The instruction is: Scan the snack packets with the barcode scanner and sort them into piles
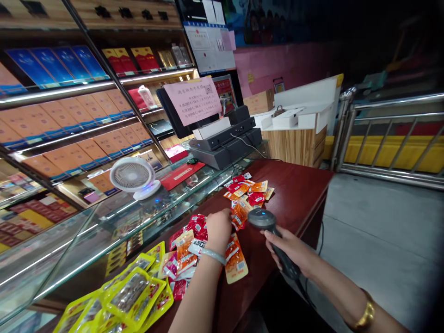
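Stocked shelves (pixel 76 111) are set behind a glass counter (pixel 86 233), beside which a red-brown tabletop (pixel 294 185) is placed. Yellow packs (pixel 135 293) are heaped at its near left corner, seemingly kept apart from small packets (pixel 256 199) spread towards the far edge. By its handle, a scanner (pixel 262 218) is gripped in the right hand (pixel 293 249), apparently so its head is turned packetward. An orange packet (pixel 240 212) is reached by the left hand (pixel 219 229); whether it is pinched cannot be told.

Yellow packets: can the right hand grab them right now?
Probably not easily: the right hand holds the dark scanner, and the left forearm lies between that hand and the yellow packets.
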Motion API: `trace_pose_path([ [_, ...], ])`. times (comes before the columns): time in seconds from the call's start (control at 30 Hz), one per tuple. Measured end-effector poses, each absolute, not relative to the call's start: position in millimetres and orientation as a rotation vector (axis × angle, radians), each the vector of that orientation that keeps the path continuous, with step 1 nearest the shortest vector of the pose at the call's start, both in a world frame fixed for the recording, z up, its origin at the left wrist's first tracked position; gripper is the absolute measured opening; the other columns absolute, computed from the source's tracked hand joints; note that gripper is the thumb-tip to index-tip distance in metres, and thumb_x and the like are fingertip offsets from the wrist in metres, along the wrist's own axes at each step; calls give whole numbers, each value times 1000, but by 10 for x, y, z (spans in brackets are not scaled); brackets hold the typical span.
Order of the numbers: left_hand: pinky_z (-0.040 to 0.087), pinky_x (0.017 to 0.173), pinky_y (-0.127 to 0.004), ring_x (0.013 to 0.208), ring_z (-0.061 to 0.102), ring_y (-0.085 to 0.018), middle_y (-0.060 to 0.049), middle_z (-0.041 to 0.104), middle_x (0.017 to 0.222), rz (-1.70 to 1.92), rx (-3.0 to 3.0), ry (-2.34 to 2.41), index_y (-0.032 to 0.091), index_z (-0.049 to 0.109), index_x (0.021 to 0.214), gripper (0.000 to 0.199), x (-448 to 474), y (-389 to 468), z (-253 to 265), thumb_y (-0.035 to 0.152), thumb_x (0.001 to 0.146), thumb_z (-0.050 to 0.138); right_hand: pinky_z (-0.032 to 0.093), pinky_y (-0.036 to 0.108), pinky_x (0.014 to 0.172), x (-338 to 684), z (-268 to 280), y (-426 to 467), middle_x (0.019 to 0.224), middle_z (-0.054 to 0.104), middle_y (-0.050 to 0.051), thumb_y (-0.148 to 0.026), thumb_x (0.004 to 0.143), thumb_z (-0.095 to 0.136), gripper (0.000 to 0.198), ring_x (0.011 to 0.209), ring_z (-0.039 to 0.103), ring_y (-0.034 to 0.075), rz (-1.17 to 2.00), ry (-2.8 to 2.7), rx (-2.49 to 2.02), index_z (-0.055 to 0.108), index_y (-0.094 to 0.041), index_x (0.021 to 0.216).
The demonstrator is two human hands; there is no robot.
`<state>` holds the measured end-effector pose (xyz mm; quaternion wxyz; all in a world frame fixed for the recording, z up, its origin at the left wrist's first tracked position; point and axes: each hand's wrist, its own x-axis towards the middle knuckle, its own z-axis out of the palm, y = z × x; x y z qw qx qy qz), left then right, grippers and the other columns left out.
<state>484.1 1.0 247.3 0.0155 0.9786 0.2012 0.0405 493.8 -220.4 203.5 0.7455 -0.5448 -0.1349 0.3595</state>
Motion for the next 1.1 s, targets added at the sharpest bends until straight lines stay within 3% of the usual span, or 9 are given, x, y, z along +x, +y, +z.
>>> trace_pose_path([
  [0.2, 38, 68, -26, 75, 64, -17, -6, 73, 81, 252, 2842, 675, 23, 72, 90, 25, 4767, 104, 2393, 36, 89, 52, 40, 18, 38, 4948, 2064, -2140, 62, 49, -10, -53, 84, 63, 36, 40, 45, 5, 779, -329, -1177, 50, -22, 98],
  [0.47, 35, 63, -23, 71, 61, -14, -4, 73, 80, 398, 2622, 618, 21, 72, 84, 18, 4661, 184, 2300, 30, 86, 57, 39, 18, 35, 4896, 2118, -2056, 60, 48, -10, -53, 85, 61, 35, 38, 43, 5, 744, -329, -1191, 49, -22, 94],
  [0.63, 34, 59, -24, 66, 60, -14, -2, 71, 75, 366, 2543, 739, 23, 71, 85, 25, 4568, 295, 2426, 39, 87, 53, 38, 18, 36, 4868, 2094, -2055, 62, 48, -9, -51, 87, 60, 32, 40, 44, 5, 766, -337, -1182, 50, -22, 96],
  [0.77, 38, 65, -27, 76, 64, -20, -4, 74, 85, 380, 2620, 1038, 27, 71, 96, 31, 4339, 626, 2624, 45, 89, 47, 39, 18, 36, 4862, 2109, -2084, 62, 49, -9, -51, 85, 63, 35, 42, 44, 6, 763, -318, -1171, 50, -21, 98],
  [0.93, 40, 86, -39, 103, 61, -30, -12, 70, 105, 298, 2916, 1289, 24, 69, 107, 32, 4061, 874, 2687, 39, 85, 51, 39, 18, 36, 4895, 2065, -2126, 61, 49, -9, -51, 84, 64, 37, 42, 44, 6, 764, -280, -1155, 51, -21, 99],
  [1.03, 38, 92, -42, 110, 55, -32, -14, 65, 114, 548, 3035, 1220, 21, 66, 113, 39, 4140, 713, 2592, 43, 85, 52, 39, 18, 36, 4911, 2012, -2134, 61, 49, -9, -52, 84, 64, 36, 42, 45, 6, 772, -279, -1145, 50, -21, 96],
  [1.1, 39, 91, -41, 108, 54, -30, -13, 65, 112, 538, 3054, 1045, 22, 68, 108, 39, 4314, 511, 2511, 49, 86, 50, 38, 18, 36, 4909, 1986, -2133, 61, 49, -9, -52, 83, 65, 36, 42, 45, 6, 776, -279, -1143, 49, -21, 92],
])
